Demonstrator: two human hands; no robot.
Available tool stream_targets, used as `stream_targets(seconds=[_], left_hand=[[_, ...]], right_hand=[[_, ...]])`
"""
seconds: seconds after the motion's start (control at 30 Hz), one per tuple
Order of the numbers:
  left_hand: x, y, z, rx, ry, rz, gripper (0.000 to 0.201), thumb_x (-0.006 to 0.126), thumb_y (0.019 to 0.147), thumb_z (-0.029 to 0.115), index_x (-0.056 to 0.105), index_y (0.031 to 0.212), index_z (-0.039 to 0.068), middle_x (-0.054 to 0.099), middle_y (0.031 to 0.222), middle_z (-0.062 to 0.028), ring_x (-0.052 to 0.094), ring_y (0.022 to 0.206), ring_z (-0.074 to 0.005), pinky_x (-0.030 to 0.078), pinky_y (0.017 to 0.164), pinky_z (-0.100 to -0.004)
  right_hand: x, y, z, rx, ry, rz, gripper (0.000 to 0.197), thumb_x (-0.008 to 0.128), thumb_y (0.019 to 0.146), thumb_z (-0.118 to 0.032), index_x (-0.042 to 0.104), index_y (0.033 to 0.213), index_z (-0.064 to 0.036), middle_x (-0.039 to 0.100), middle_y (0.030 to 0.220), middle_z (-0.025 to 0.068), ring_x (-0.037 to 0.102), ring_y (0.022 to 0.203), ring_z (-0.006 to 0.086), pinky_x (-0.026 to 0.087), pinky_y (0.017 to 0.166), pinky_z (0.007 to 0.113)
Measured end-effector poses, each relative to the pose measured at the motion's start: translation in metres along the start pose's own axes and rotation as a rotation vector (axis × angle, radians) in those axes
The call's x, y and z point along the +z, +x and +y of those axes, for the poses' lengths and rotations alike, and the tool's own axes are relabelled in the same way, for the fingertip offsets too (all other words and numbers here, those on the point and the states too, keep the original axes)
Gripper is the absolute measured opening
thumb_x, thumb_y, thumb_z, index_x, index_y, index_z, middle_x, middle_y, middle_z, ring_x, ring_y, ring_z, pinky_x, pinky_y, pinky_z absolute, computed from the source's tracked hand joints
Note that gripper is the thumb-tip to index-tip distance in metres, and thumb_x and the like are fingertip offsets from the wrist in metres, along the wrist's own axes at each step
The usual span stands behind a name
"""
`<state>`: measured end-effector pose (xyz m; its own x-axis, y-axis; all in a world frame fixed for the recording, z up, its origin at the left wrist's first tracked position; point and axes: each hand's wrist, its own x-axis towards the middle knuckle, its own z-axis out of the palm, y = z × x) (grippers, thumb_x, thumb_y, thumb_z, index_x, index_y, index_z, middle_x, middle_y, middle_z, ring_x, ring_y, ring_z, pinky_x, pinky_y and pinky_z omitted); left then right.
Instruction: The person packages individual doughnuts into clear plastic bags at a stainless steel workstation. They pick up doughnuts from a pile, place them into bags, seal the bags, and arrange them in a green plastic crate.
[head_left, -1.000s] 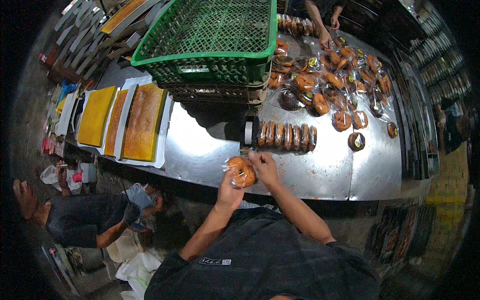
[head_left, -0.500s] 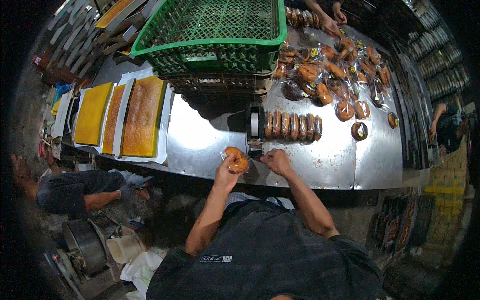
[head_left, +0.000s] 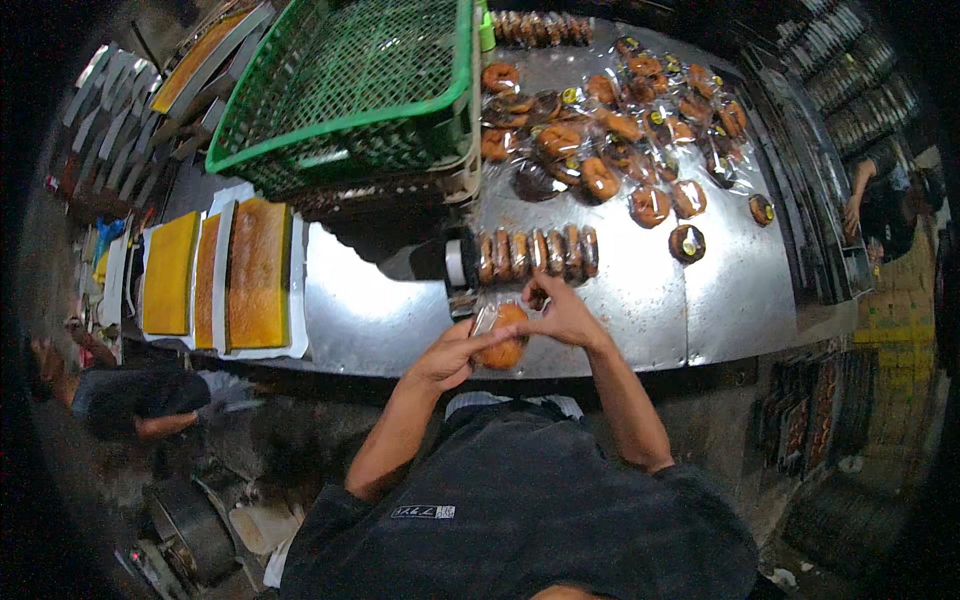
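From my distant place I see that seven wrapped pastries point(head_left: 540, 255) stand on edge, side by side, in a near row on the metal table point(head_left: 640, 330), and one more row point(head_left: 545, 30) stands at the far side. These look to me arranged, I judge. Many others are not in a row: a loose pile point(head_left: 630, 150) of wrapped pieces lies beyond the near row and to the right, some with a round yellow label, and a dark round piece point(head_left: 687, 244) lies a little apart. So, by my judgement, much is left lying loose.

The ring-shaped pastry point(head_left: 505, 350) is in the person's hands, above the near edge of the table, between the body and the near row. The left hand point(head_left: 448, 357) is closed on it from the left, with the thumb laid across its front; clear wrapping shines at its upper side. The right hand point(head_left: 570, 318) meets it from the right, its thumb reaching to the pastry and its other fingers curled, just in front of the row. If these fingers pinch something, I cannot tell. The two hands are together at the pastry, both forearms coming inward from below. A black tape dispenser point(head_left: 457, 264) stands just beside the row's left end
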<state>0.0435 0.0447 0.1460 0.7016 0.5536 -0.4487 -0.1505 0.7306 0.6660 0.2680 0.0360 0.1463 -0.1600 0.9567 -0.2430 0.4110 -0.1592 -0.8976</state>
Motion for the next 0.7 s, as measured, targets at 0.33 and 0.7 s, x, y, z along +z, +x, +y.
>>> stream_targets(seconds=[0.33, 0.7], left_hand=[[0.037, 0.168, 0.027, 0.303, 0.589, 0.393, 0.035, 0.059, 0.098, 0.026, 0.061, 0.121, 0.0, 0.063, 0.119, -0.0138, 0.061, 0.111, -0.0263, 0.046, 0.098, -0.0417], [0.04, 0.418, 0.045, 1.057, 2.281, 0.153, 0.046, 0.063, 0.084, 0.013, 0.058, 0.13, 0.012, 0.057, 0.137, -0.0155, 0.057, 0.123, -0.0288, 0.032, 0.108, -0.0525]], right_hand=[[-0.055, -0.012, 0.081, -0.255, -0.006, 1.011, 0.042, 0.071, 0.088, -0.019, 0.056, 0.122, 0.0012, 0.061, 0.115, 0.0173, 0.061, 0.104, 0.0355, 0.047, 0.093, 0.044], [-0.073, -0.006, 0.148, -0.102, -0.26, 0.638, 0.066, 0.069, 0.089, -0.039, 0.047, 0.139, -0.0016, 0.051, 0.134, 0.0248, 0.049, 0.125, 0.0431, 0.033, 0.11, 0.054]])
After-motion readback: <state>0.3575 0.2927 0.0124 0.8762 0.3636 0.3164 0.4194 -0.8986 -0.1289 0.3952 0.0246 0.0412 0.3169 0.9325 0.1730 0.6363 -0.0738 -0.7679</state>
